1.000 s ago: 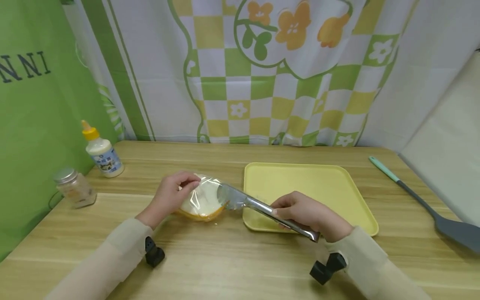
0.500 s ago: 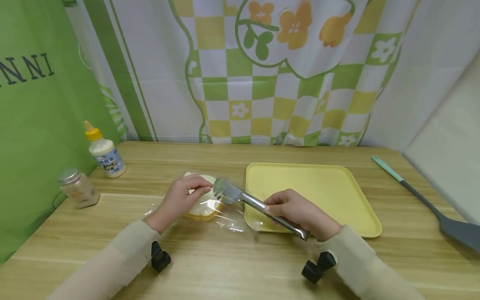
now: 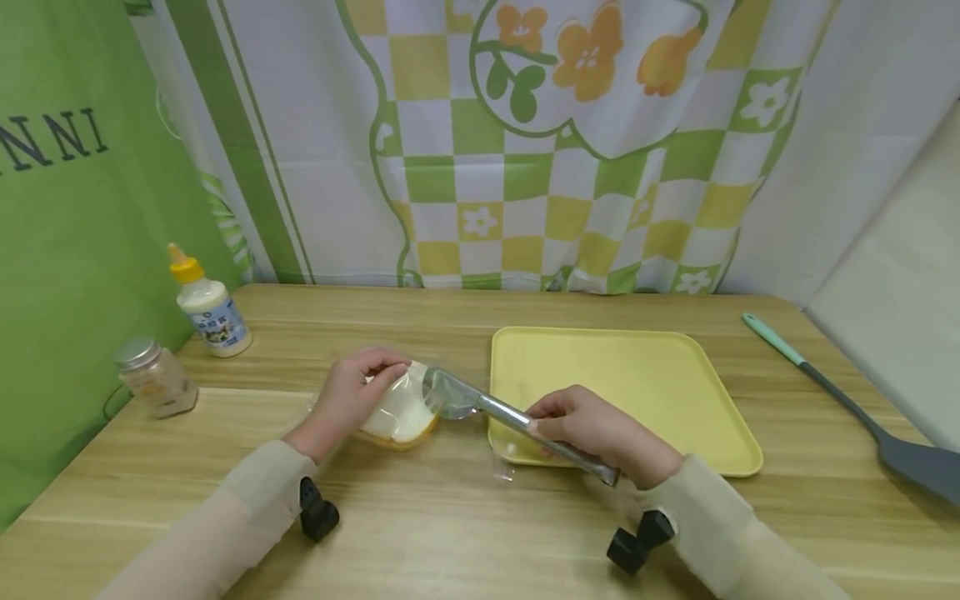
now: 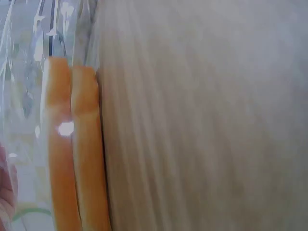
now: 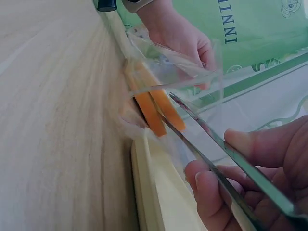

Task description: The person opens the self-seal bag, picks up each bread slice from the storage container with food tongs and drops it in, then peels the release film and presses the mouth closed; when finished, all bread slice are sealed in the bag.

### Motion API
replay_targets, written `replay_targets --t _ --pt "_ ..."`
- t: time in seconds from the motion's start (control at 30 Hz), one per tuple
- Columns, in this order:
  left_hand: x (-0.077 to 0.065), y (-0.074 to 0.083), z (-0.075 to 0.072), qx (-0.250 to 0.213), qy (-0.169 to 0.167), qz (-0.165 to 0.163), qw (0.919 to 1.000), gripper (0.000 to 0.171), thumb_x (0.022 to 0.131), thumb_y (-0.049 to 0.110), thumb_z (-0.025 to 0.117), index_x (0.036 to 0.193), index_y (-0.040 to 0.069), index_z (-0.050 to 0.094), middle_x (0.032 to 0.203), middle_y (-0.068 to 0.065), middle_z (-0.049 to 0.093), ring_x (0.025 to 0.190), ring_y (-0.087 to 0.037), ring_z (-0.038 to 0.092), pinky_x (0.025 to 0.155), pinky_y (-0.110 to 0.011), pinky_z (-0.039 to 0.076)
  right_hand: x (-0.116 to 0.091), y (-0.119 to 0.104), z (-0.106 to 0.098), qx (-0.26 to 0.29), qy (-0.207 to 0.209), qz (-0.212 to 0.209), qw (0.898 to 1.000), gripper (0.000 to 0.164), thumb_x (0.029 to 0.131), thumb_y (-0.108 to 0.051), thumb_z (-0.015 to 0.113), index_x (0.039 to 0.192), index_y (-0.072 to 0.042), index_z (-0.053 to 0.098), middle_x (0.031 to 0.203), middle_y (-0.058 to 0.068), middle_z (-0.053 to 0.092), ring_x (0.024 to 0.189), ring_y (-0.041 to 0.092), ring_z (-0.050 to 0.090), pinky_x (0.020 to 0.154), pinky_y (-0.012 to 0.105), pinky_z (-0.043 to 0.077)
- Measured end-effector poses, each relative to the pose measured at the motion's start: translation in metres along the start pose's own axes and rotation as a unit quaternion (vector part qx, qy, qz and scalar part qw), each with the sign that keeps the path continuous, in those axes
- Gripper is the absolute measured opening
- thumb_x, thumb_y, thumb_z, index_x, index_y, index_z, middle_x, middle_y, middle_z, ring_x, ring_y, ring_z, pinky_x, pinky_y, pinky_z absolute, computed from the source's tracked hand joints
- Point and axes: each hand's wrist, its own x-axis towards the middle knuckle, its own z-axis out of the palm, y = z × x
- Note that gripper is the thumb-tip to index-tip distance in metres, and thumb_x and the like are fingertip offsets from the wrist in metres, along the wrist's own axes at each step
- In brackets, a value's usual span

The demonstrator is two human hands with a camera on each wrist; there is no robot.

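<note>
**Metal tongs (image 3: pixel 506 412) at bread slices (image 3: pixel 408 417) in clear plastic**

At the back we see a patterned cloth (image 3: pixel 525 183) in green, yellow and white checks with orange flowers; a plain green cloth (image 3: pixel 67 233) hangs at the left. Before them spreads a wooden table (image 3: pixel 420 533). On it, right of centre, lies a pale yellow tray (image 3: pixel 622 358), and to its right a spatula (image 3: pixel 840 397) with a mint-ended handle and a dark grey blade. The tongs slant across the tray's near left corner, tips toward the left. A clear bag (image 4: pixel 29 72) surrounds the bread just left of the tray; from the left wrist we count two brown-crusted slices, side by side. We cannot tell whether the lower one rests fully on the wood. The right-wrist view shows one tong tip at the seam between the slices and the other beside the upper slice's outer face; contact is unclear to us. The right hand (image 3: pixel 588 425) holds the tongs between curled fingers and thumb, their arms slightly parted. The left hand (image 3: pixel 348 400), thumb and fingers drawn together, pinches the bag above the bread. At the far left we note a yellow-capped squeeze bottle (image 3: pixel 213 321) and, nearer, a smaller metal-lidded jar (image 3: pixel 157 383).
</note>
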Motion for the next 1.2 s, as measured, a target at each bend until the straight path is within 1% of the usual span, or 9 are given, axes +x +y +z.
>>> replay_targets --t 0.17,0.27,0.4,0.57,0.7,0.83,1.03,1.13,1.2 --pt "0.001 -0.007 -0.005 -0.002 0.013 -0.025 0.9996 0.012 0.088 0.008 0.062 0.093 0.002 0.07 0.092 -0.011 0.068 0.082 -0.018 0.058 0.069 -0.022 0.047 -0.009 0.0 -0.011 -0.004 -0.01 -0.007 1.0 0.031 0.09 -0.012 0.056 0.113 0.01 0.059 0.09 0.015 0.063 0.068 0.017 0.06 0.062 0.031 0.049" --pt "0.002 -0.01 -0.009 0.004 0.022 -0.034 0.9992 0.013 0.089 0.009 0.061 0.095 0.002 0.07 0.092 -0.011 0.068 0.08 -0.016 0.056 0.067 -0.02 0.046 -0.013 0.001 -0.02 -0.007 -0.013 -0.018 1.0 0.032 0.091 -0.012 0.056 0.114 0.009 0.058 0.088 0.016 0.063 0.068 0.018 0.059 0.061 0.031 0.049" --pt "0.004 -0.015 -0.013 0.008 0.045 -0.049 0.9978 0.015 0.09 0.011 0.06 0.097 0.001 0.07 0.092 -0.012 0.068 0.076 -0.013 0.054 0.064 -0.017 0.044 -0.018 0.003 -0.033 -0.017 -0.006 -0.027 0.999 0.032 0.091 -0.013 0.057 0.115 0.008 0.058 0.085 0.016 0.062 0.068 0.019 0.058 0.06 0.031 0.05" --pt "0.005 -0.02 -0.015 0.002 0.071 -0.051 0.9962 0.015 0.089 0.011 0.061 0.096 0.001 0.07 0.091 -0.012 0.068 0.074 -0.009 0.054 0.062 -0.015 0.044 -0.024 0.011 -0.046 -0.023 0.01 -0.026 0.999 0.037 0.092 -0.017 0.056 0.12 0.008 0.056 0.088 0.016 0.063 0.072 0.019 0.058 0.061 0.031 0.05" --pt "0.005 -0.021 -0.015 -0.007 0.088 -0.053 0.9947 0.016 0.089 0.011 0.062 0.096 0.0 0.07 0.091 -0.014 0.068 0.073 -0.006 0.053 0.062 -0.014 0.044 -0.032 0.021 -0.053 -0.01 0.021 -0.03 0.999 0.043 0.093 -0.019 0.056 0.124 0.011 0.05 0.093 0.017 0.063 0.074 0.019 0.059 0.063 0.031 0.052" --pt "0.006 -0.02 -0.016 -0.009 0.094 -0.05 0.9942 0.015 0.089 0.011 0.062 0.095 0.0 0.071 0.089 -0.014 0.068 0.072 -0.004 0.053 0.062 -0.013 0.043 -0.041 0.031 -0.061 0.005 0.033 -0.037 0.999 0.045 0.093 -0.017 0.055 0.125 0.014 0.048 0.095 0.019 0.063 0.074 0.018 0.06 0.063 0.031 0.053" --pt "0.007 -0.02 -0.016 -0.006 0.095 -0.032 0.9949 0.014 0.088 0.01 0.062 0.093 0.0 0.071 0.088 -0.014 0.068 0.07 -0.001 0.053 0.061 -0.012 0.044 -0.056 0.044 -0.076 0.017 0.078 -0.038 0.996 0.045 0.094 -0.014 0.053 0.126 0.017 0.045 0.096 0.02 0.062 0.073 0.017 0.062 0.062 0.031 0.053" --pt "0.007 -0.019 -0.016 -0.012 0.092 -0.029 0.9952 0.015 0.089 0.011 0.062 0.094 0.0 0.071 0.088 -0.014 0.068 0.071 -0.001 0.053 0.062 -0.013 0.044 -0.064 0.052 -0.084 0.021 0.11 -0.039 0.993 0.045 0.094 -0.013 0.052 0.125 0.019 0.043 0.096 0.016 0.062 0.074 0.014 0.062 0.062 0.03 0.054" --pt "0.006 -0.02 -0.016 -0.014 0.089 -0.028 0.9955 0.015 0.089 0.011 0.062 0.095 0.0 0.071 0.089 -0.014 0.068 0.071 0.0 0.054 0.062 -0.013 0.045 -0.07 0.057 -0.091 0.021 0.133 -0.029 0.99 0.046 0.095 -0.013 0.052 0.126 0.019 0.042 0.095 0.012 0.063 0.075 0.012 0.062 0.063 0.029 0.054"
